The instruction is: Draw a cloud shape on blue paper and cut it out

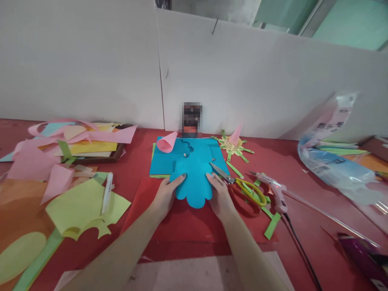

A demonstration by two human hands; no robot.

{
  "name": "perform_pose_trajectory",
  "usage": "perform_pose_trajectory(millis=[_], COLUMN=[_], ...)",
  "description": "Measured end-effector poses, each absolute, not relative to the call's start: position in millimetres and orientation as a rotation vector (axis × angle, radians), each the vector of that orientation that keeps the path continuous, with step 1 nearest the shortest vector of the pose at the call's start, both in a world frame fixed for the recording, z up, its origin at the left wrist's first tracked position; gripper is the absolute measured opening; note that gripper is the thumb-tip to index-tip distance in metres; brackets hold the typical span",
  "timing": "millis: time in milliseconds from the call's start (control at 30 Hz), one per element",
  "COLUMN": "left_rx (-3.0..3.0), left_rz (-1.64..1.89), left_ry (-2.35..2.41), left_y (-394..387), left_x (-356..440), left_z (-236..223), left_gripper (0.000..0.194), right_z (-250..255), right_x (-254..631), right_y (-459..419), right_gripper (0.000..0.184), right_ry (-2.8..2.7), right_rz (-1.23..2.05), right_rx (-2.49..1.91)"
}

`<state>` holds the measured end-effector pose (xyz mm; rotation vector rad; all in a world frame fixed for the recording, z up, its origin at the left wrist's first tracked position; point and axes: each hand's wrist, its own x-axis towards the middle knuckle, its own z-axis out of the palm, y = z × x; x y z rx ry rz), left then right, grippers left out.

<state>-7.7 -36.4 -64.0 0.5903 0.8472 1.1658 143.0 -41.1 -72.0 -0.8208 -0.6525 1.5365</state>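
A blue scalloped paper cutout (193, 180) sits over a red sheet (182, 220). My left hand (166, 195) grips its left edge and my right hand (218, 195) grips its right edge, fingers curled onto the paper. Behind the cutout lies a blue sheet (165, 161) with a scalloped hole cut from it, and a pink paper cone (166, 142) rests on its far left corner. Scissors with yellow handles (242, 188) lie just right of my right hand.
A pink glue gun (274, 192) with its cord lies right of the scissors. A green paper flower with a pink cone (233, 144) is at the back. Pink, yellow and green scraps (72, 161) and a white pen (107, 193) cover the left. A plastic bag (336, 161) lies right.
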Motion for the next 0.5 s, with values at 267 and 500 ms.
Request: perform_pose_trajectory(millis=[267,500], left_rx=[0.592,0.593], left_rz=[1.183,1.149], left_ry=[0.864,0.862], left_y=[-36.3,-33.6], left_x=[-4.7,-6.3], left_z=[-64.2,-66.9], left_gripper=[0.052,0.046], right_z=[-75.8,-78.7], right_x=[139.1,139.3], right_y=[-41.6,-39.0], right_gripper=[0.021,0.024], right_ry=[-0.689,-0.736], right_rz=[1.504,1.404], right_rx=[-0.871,-0.938])
